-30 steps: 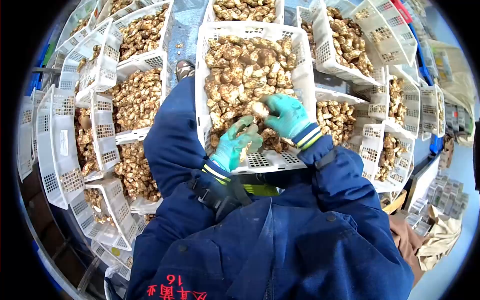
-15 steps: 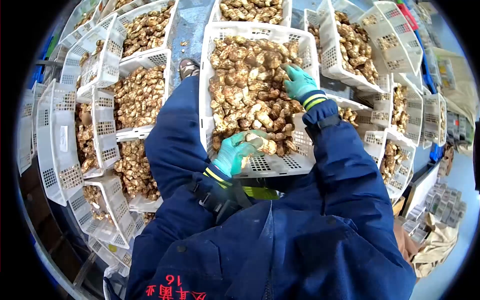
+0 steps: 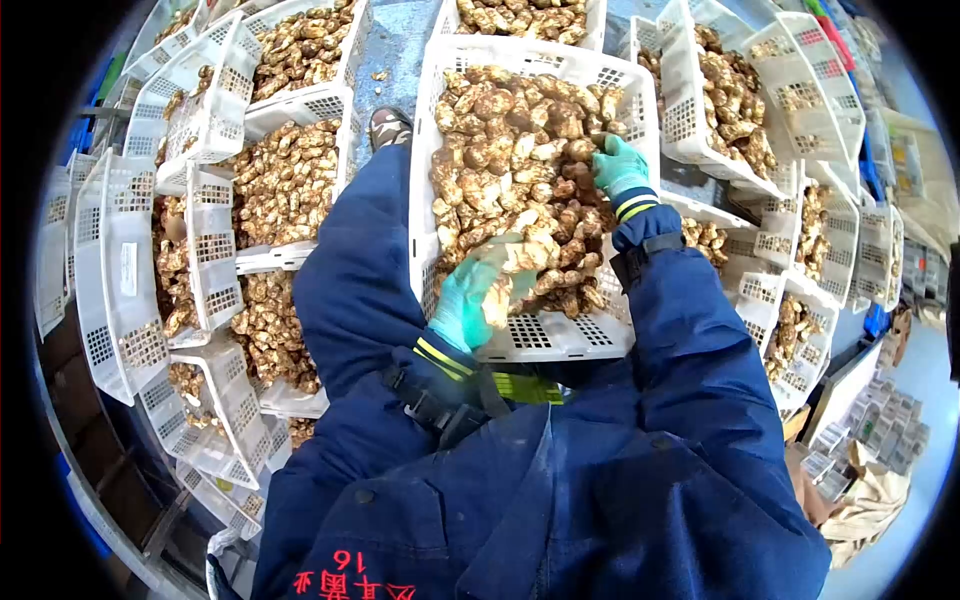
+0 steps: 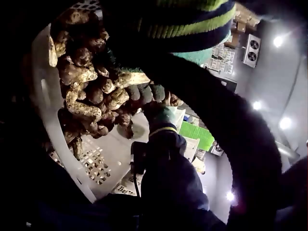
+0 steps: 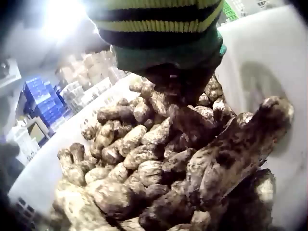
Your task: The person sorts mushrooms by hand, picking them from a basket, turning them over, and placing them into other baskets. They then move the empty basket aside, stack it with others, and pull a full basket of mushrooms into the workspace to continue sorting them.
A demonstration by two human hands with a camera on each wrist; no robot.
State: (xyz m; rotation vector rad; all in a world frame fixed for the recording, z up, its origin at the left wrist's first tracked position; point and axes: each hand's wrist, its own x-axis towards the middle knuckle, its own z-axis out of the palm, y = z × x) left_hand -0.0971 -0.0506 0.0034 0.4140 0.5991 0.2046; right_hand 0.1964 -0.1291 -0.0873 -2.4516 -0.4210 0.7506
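A white perforated crate point(image 3: 424, 150) between the person's knees is heaped with brown and cream mushrooms point(image 3: 500, 140). The left hand point(image 3: 470, 295), in a green glove, holds pale-stemmed mushrooms point(image 3: 497, 300) low at the crate's near left side; its fingers are blurred. At the crate's right wall the gloved right hand point(image 3: 622, 168) reaches onto the pile, its fingers bent down among the mushrooms. In the right wrist view, mushrooms point(image 5: 139, 159) fill the crate below the dark glove point(image 5: 168, 60), whose fingertips are hidden.
More white crates of mushrooms stand at the left point(image 3: 130, 270), beyond the middle crate point(image 3: 600, 25) and at the right point(image 3: 690, 120), some tilted or stacked. One shoe point(image 3: 390, 127) rests on the blue floor point(image 3: 395, 50). Beige cloth point(image 3: 870, 505) lies at the lower right.
The right hand has moved from beside the left hand to the crate's right side. The left hand stays near the front left with mushrooms. The view has shifted slightly.
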